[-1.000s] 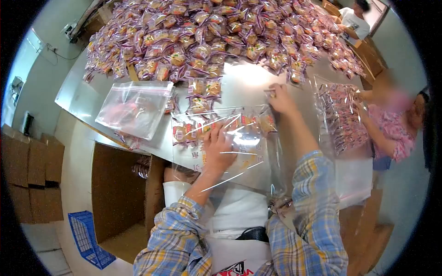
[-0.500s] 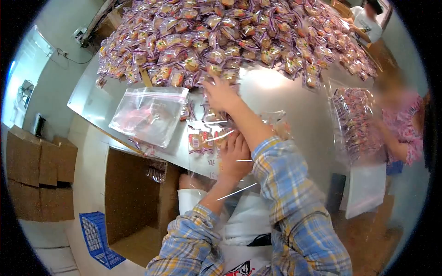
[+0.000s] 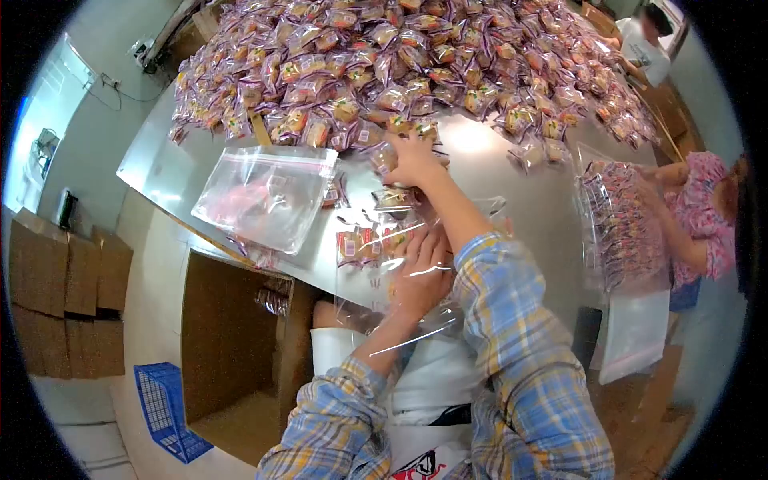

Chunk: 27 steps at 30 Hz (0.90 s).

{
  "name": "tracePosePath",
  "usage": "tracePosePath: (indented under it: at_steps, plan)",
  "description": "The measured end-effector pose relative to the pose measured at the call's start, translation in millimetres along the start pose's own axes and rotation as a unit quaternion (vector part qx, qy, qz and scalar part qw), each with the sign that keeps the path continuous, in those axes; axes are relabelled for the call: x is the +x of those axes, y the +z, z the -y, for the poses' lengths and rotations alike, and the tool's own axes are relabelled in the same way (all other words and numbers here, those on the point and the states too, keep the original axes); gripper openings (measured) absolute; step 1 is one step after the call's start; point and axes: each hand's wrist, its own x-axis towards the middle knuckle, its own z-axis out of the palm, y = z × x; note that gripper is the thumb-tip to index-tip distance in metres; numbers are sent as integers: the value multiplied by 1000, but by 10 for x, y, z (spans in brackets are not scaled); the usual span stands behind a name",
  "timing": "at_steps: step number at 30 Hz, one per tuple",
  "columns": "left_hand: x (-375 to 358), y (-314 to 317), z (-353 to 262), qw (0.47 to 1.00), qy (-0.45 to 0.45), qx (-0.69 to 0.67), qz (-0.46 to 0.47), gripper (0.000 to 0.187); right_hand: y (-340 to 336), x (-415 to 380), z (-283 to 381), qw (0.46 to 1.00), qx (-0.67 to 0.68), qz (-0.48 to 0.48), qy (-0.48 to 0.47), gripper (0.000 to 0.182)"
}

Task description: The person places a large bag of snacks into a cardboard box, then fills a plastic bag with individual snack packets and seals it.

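My left hand (image 3: pixel 424 260) lies fairly flat, fingers stretched forward, at a clear plastic bag (image 3: pixel 360 288) on the table edge. Shiny streaks of film cross that hand and wrist. Wrapped snack packets (image 3: pixel 358 244) sit in a row inside the bag, beside my left fingers. My right hand (image 3: pixel 416 162) reaches past the left to the near edge of the pile, thumb and fingers curled around a wrapped snack packet (image 3: pixel 384 158). Another packet (image 3: pixel 394 198) lies just below the right palm. The contact under both palms is partly hidden.
A big pile of wrapped snacks (image 3: pixel 376 60) covers the far side of the metal table (image 3: pixel 516 216). Flat clear zip bags (image 3: pixel 264 196) lie left. An open cardboard box (image 3: pixel 232 344) and blue crate (image 3: pixel 168 408) stand below. At right, a person handles a filled bag (image 3: pixel 620 228).
My right hand has drawn slightly right and back toward me, its fingers now curled on a packet. My left hand has shifted a little right. The view has shifted slightly.
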Motion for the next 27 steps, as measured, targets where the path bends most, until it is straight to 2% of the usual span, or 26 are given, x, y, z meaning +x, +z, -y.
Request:
tracePosePath:
  at_steps: [3, 7, 13, 17, 18, 21, 22, 23, 25, 27]
  plan:
    - [-1, -1, 10, 1000, 3, 2, 4, 59, 162, 143, -205, 997, -6, -56, -55, 96]
    - [-17, 54, 40, 1000, 7, -6, -11, 61, 160, 96, -249, 996, -27, -87, -17, 86]
    - [28, -1, 29, 1000, 11, -5, -15, 61, -110, -173, -531, 991, -39, -97, -81, 80]
    - [9, 18, 25, 1000, -1, -1, -12, 60, 49, -204, -730, 965, -79, -192, -162, 71]
    - [-4, 42, 51, 1000, 5, 2, -14, 60, -60, -280, -700, 964, -62, -187, -179, 66]
    - [-25, 50, 35, 1000, 1, 1, -20, 60, -422, -400, -806, 985, -13, -93, -145, 63]
    - [-25, 31, 31, 1000, -2, -5, -17, 61, -453, -350, -966, 986, 1, -103, -135, 61]
    - [-14, 21, 28, 1000, -3, -13, -18, 61, -448, -379, -1210, 966, 1, -187, -177, 58]
    - [-23, 19, 15, 1000, -3, -19, -16, 64, -627, -691, -1295, 938, 92, -287, -172, 61]
    - [0, 54, 27, 1000, -4, -16, -27, 64, -611, -1003, -1541, 906, 159, -349, -178, 64]
